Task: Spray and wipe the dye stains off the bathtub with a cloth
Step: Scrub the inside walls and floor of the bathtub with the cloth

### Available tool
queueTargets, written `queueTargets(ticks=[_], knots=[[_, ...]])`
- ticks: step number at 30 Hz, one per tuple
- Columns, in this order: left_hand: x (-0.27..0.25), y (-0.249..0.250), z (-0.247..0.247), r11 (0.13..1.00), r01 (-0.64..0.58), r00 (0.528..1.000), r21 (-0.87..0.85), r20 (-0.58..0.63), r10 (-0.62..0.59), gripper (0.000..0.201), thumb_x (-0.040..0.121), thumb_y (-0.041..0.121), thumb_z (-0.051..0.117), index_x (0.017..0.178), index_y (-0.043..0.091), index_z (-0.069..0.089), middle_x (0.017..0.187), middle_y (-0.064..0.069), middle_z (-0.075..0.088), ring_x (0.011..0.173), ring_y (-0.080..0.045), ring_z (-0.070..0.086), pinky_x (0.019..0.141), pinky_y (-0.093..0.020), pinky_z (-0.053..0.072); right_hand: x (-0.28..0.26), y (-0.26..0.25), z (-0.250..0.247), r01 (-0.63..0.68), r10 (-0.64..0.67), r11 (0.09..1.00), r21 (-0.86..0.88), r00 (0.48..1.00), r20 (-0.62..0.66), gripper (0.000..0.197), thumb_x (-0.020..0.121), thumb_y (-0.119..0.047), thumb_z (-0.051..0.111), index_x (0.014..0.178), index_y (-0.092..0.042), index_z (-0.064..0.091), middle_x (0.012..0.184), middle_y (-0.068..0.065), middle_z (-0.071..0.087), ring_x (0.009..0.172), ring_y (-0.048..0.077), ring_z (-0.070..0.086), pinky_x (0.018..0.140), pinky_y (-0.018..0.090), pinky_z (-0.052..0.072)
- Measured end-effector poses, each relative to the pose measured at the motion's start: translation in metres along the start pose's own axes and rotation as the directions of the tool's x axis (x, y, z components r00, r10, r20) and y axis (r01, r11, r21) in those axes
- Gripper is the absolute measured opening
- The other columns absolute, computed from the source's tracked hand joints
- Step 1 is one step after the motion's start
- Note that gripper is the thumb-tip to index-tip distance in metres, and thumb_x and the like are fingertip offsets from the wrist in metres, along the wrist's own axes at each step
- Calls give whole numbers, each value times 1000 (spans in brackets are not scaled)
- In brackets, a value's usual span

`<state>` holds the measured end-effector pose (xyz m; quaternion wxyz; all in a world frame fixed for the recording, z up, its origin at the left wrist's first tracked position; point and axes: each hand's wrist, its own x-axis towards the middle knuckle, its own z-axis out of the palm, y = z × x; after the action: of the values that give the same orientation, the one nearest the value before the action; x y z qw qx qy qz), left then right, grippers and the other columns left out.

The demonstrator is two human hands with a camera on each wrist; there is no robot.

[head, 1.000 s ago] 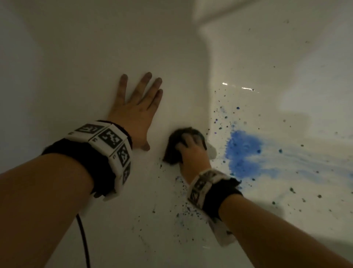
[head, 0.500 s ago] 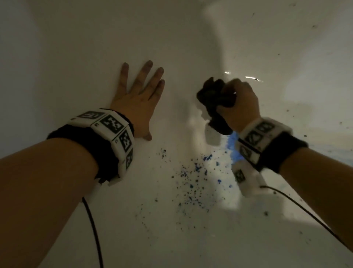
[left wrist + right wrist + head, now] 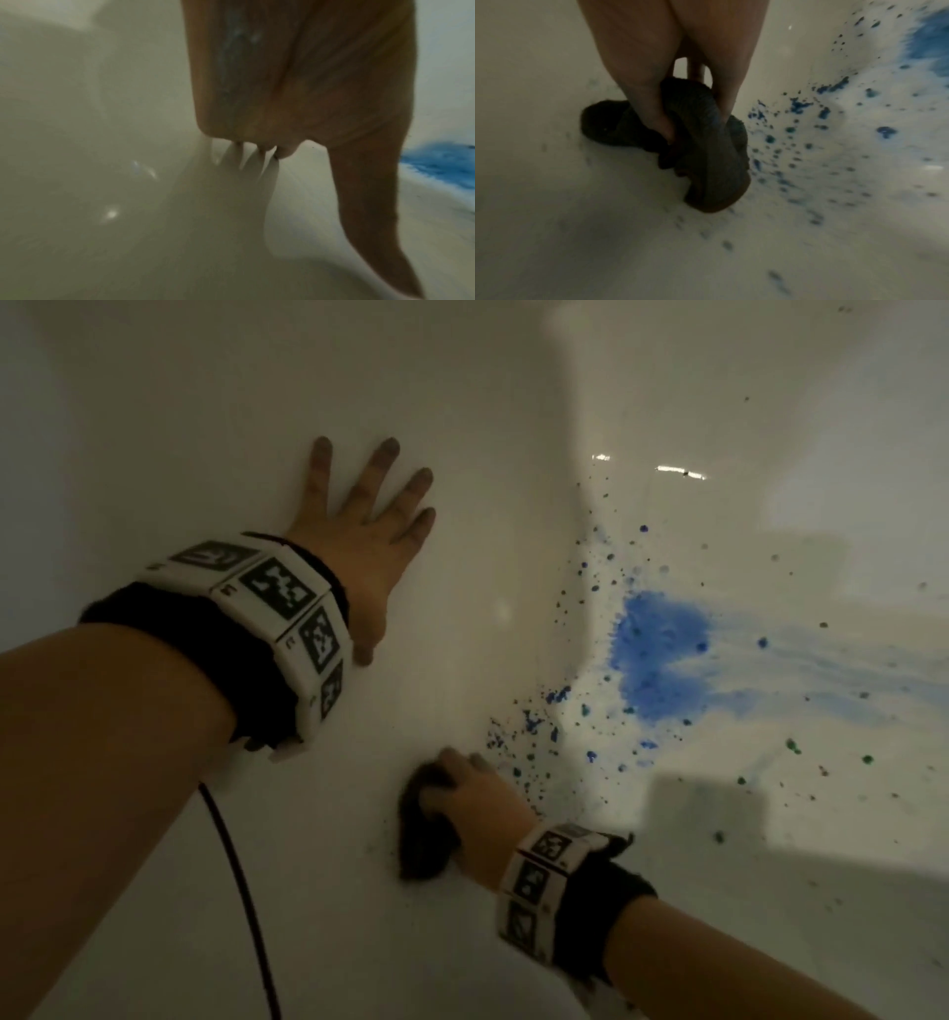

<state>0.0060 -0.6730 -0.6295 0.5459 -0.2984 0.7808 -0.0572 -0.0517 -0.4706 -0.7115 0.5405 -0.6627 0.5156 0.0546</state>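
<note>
Head view first: the white bathtub [image 3: 513, 392] is the only container around, and what's in it is mostly dye. A big blue patch [image 3: 657, 654] sits on the tub floor with a paler blue smear trailing off to the right, plus a spray of small blue specks [image 3: 534, 726] running down toward the right hand. A few greenish dots [image 3: 793, 746] are scattered further right.

The left hand [image 3: 359, 546] is flat against the tub's side wall, fingers spread and straight, holding nothing. Its fingertips look a bit dark, could be dye or just the dim light, hard to say.

The right hand [image 3: 477, 809] is clenched around a dark cloth [image 3: 423, 834], which is bunched up and pressed onto the tub surface just left of the speckled area, well short of the big blue patch. In the right wrist view the fingers [image 3: 641, 81] dig into the folds of the cloth, and it looks ribbed.

Both wrists wear black bands with white blocks carrying black square marker patterns [image 3: 277, 588]. There are tiny characters printed beside them but they're too small to read. A thin dark cable [image 3: 241, 891] hangs from the left wrist.
</note>
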Motion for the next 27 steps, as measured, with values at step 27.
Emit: queueTargets(ticks=[27], knots=[[-42, 6, 42, 993, -111, 990, -33, 81, 114, 150, 52, 61, 77, 136, 17, -39, 136, -4, -52, 126, -32, -46, 94, -56, -27, 44, 25, -63, -326, 463, 874, 360, 785, -413, 14, 86, -21, 52, 98, -14, 52, 108, 10, 54, 100, 30, 54, 84, 27, 41]])
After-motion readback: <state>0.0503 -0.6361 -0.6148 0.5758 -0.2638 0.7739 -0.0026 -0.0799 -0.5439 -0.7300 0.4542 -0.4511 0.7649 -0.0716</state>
